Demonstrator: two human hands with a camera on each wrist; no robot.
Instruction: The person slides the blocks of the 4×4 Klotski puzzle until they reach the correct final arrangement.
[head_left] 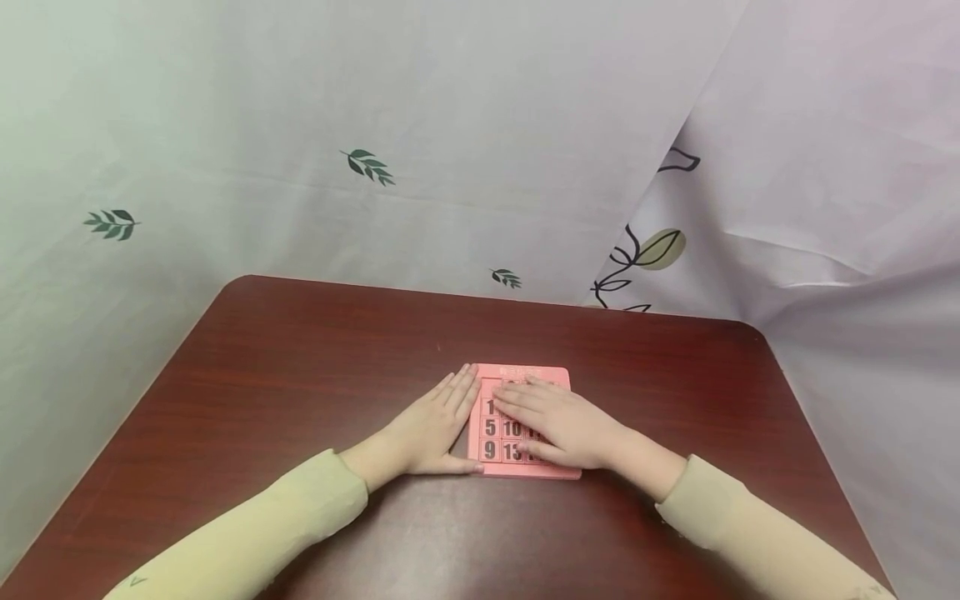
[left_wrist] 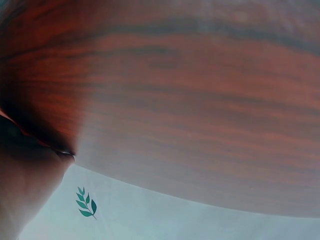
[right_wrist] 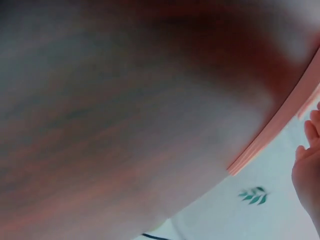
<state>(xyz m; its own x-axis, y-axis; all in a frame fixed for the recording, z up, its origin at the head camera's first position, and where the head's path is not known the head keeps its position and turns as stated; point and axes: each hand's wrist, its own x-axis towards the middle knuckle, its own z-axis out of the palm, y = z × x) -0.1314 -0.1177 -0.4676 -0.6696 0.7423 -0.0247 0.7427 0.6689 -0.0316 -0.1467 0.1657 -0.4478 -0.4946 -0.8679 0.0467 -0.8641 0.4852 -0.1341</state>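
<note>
A pink number slide puzzle [head_left: 489,429] lies flat on the table in the head view. Its black numbers 1, 5, 9, 10 and 13 show on the left side. My left hand [head_left: 433,425] rests along the puzzle's left edge, fingers straight and thumb out to the lower left corner. My right hand [head_left: 566,425] lies over the tiles with extended fingers, hiding most of the right side and the upper row. The puzzle's pink edge [right_wrist: 275,125] crosses the right wrist view. Part of the left hand [left_wrist: 32,185] fills a lower corner of the left wrist view.
The dark red-brown wooden table [head_left: 315,358] has rounded far corners. A pale cloth [head_left: 450,225] with leaf prints hangs behind it, and more cloth [head_left: 862,350] hangs along the right side.
</note>
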